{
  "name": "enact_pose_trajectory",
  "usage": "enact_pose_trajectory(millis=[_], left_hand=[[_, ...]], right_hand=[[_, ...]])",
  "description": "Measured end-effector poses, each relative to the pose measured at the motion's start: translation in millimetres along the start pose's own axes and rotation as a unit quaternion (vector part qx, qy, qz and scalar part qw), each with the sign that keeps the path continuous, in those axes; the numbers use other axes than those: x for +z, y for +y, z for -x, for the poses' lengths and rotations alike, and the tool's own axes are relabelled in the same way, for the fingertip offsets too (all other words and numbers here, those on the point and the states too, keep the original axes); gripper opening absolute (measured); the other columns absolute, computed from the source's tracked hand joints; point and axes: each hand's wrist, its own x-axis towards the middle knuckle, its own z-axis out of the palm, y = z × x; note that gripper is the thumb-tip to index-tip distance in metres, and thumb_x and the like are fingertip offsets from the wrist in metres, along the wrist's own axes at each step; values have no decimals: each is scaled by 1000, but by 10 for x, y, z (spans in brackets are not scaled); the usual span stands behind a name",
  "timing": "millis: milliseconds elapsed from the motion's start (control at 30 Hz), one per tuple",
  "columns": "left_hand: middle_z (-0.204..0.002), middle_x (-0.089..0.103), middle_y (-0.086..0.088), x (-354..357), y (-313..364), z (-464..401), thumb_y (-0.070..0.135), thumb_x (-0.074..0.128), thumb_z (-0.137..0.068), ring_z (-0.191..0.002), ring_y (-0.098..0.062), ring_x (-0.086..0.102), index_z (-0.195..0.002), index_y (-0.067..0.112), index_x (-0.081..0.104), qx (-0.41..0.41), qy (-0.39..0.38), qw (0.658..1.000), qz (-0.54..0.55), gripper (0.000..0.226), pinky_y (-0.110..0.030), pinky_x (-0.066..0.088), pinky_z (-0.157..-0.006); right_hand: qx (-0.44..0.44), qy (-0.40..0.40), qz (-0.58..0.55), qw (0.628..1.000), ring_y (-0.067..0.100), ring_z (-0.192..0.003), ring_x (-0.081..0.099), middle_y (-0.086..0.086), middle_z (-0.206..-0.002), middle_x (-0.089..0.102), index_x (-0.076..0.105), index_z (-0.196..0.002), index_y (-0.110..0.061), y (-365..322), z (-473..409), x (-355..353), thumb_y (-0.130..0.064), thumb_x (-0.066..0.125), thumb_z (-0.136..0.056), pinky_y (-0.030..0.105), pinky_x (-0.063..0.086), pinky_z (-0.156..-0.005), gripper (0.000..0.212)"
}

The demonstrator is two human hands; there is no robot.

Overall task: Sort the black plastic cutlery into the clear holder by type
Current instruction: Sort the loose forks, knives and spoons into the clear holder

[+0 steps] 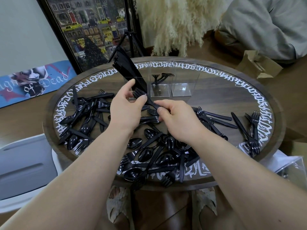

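Both hands share one fork (146, 101): the left hand (126, 108) pinches it near the tines, the right hand (176, 118) curls round the handle end, though it may be gripping more than one. The holder (159, 80) stands toward the tabletop's far edge, knives left, forks middle, right slot bare. Two grips could twist the fork loose, or a reach could tip the light holder.

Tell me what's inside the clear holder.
The clear holder has knives in its left compartment, forks in the middle one, nothing visible in the right. The hands hide the left compartment's base.
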Motion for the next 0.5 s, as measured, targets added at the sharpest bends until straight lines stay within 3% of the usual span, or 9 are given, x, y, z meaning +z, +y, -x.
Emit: enact_pose_trajectory(millis=[33,100,200,300,400,500], left_hand=[[-85,56,18,3,2,0,21,67,-87,-67,14,54,-122,35,55,-26,-10,999,19,40,-11,42,-75],[-83,62,14,24,6,2,29,60,-92,-76,3,60,-104,28,61,-104,-54,990,76,13,-26,44,-76],[-81,67,8,40,44,36,34,50,-97,-82,-9,63,-82,22,58,-187,-121,965,138,21,-29,41,-69],[-80,71,6,35,81,38,26,44,-100,-81,-11,64,-80,19,60,-160,-130,965,163,27,-30,43,-72],[-77,70,0,31,79,30,21,38,-101,-78,-16,68,-91,13,56,-133,-131,971,152,22,-35,54,-79],[-68,62,-3,38,69,79,21,35,-102,-69,-22,69,-97,11,48,-93,-182,976,79,18,-40,57,-74]], right_hand=[[-4,6,-8,1000,5,-75,47,-3,-103,71,58,-131,-24,-3,5,5,-23,44,-99,20,38,-80,34],[-8,22,-32,999,-1,-64,49,-8,-85,69,60,-126,-26,-5,15,12,-22,45,-99,20,39,-72,31],[-7,24,-56,998,-4,-62,51,-9,-77,67,55,-107,-31,-4,26,13,-22,48,-98,18,36,-63,14],[0,5,-91,996,-9,-59,52,-16,-79,67,55,-93,-25,-4,12,-3,-21,54,-95,18,38,-63,5],[-15,47,-46,998,-1,-81,60,-14,-98,69,63,-87,-23,21,-1,-14,-27,60,-92,25,48,-80,7],[-33,126,-42,991,5,-87,62,-8,-103,65,66,-112,-22,9,-3,-48,-20,60,-92,23,49,-86,21]])
